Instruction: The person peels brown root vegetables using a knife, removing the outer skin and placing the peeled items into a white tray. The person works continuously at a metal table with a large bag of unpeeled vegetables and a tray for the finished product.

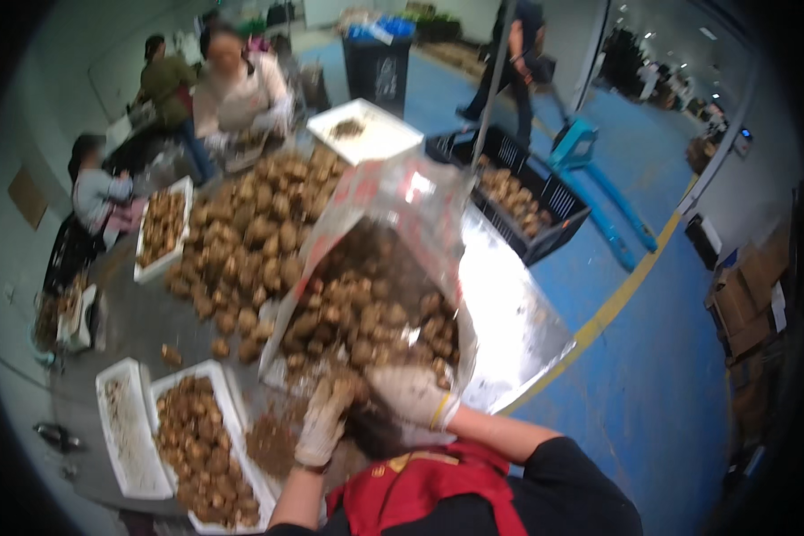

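Both my hands wear pale, soiled work gloves. My left hand (325,419) is at the opening of a large clear plastic bag (435,208) with red print, its fingers curled by a brown root vegetable. My right hand (412,395) lies at the front of the bag's contents, its fingers partly hidden. The bag lies on the metal table with its mouth towards me and holds many brown, soil-covered root vegetables, perhaps taro (368,315). More of them form a large heap (261,228) left of and behind the bag.
White foam trays of the vegetables stand at front left (204,455) and back left (164,231); one (130,429) holds only soil bits. Behind are another white tray (375,130), a black crate (543,234) and a blue pallet jack (576,144). Several people are beyond the table.
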`<state>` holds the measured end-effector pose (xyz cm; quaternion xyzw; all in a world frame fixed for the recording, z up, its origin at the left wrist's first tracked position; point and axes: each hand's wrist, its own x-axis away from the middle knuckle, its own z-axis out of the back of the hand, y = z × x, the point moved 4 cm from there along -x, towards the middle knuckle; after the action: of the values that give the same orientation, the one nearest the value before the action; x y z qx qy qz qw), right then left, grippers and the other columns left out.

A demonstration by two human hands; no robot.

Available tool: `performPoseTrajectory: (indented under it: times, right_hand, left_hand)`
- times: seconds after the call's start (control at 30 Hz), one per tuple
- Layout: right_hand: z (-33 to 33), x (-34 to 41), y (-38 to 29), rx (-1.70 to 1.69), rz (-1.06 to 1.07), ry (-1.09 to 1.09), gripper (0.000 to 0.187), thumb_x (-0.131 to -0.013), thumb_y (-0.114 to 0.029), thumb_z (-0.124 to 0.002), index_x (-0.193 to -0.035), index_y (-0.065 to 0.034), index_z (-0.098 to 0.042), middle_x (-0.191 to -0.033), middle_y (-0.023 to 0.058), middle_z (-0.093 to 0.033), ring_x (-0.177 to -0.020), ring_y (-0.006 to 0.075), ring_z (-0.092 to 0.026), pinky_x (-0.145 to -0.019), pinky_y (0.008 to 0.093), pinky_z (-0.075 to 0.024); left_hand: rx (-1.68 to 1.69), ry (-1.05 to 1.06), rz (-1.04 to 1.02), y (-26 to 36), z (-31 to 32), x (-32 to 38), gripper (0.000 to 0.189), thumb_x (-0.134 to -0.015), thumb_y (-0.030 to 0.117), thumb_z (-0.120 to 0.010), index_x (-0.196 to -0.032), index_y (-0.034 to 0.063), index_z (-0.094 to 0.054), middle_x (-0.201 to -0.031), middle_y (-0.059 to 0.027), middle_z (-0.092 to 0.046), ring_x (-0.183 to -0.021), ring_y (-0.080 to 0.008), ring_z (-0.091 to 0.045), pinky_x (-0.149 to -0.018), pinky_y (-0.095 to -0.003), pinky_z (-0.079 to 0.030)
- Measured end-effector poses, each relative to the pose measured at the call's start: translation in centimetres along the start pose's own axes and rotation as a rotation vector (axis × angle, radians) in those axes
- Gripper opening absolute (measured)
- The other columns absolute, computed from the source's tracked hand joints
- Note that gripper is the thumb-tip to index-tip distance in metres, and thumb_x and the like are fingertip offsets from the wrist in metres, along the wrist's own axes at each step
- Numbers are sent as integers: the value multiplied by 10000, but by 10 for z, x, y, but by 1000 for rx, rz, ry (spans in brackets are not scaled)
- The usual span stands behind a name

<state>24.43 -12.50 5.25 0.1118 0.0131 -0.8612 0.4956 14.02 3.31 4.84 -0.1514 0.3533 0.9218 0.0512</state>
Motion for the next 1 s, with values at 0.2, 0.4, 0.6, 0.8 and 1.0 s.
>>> performPoseTrajectory:
  times: [0.2, 0.4, 0.6, 0.8, 1.0]
  right_hand:
    - [27, -20, -9, -195, 246, -159, 300, -849, -163, -614, -1103, -5, -585, -799, 120, -661, -716, 287, -721, -563, 425, -556]
    - [35, -20, 6, -589, -32, -396, 193, -809, -162, -672, -958, -43, -645, -805, 172, -711, -714, 322, -726, -532, 478, -525]
    - [26, -4, 12, -1588, -229, -959, 95, -891, -78, -558, -962, -59, -618, -668, 30, -578, -449, 153, -534, -357, 296, -387]
    - [21, 1, 17, -1526, -26, -809, 187, -988, -197, -537, -890, -66, -626, -590, 6, -540, -456, 93, -502, -393, 271, -391]
    - [-3, 14, 5, -1011, -126, -697, 283, -858, -275, -657, -1041, -60, -678, -859, 160, -693, -767, 294, -682, -709, 411, -540]
  left_hand:
    - [-75, -577, 1, -45, -26, -11, 314, -864, 237, -755, -1130, 93, -670, -1003, -110, -711, -934, -281, -692, -842, -394, -548]
    - [-274, -460, 157, 37, 13, -49, 315, -848, 329, -721, -1069, 117, -648, -894, -129, -712, -807, -316, -710, -679, -430, -553]
    - [-735, -300, -236, 60, 26, -65, 341, -871, 238, -632, -1193, 125, -640, -759, -49, -639, -633, -232, -658, -506, -390, -482]
    - [-680, -38, -482, 85, 33, -72, 290, -907, 239, -581, -1173, 139, -637, -737, -10, -576, -562, -173, -596, -468, -339, -457]
    - [-414, -244, -13, 57, 8, -29, 306, -827, 342, -730, -1055, 150, -659, -806, -104, -667, -747, -339, -692, -632, -483, -540]
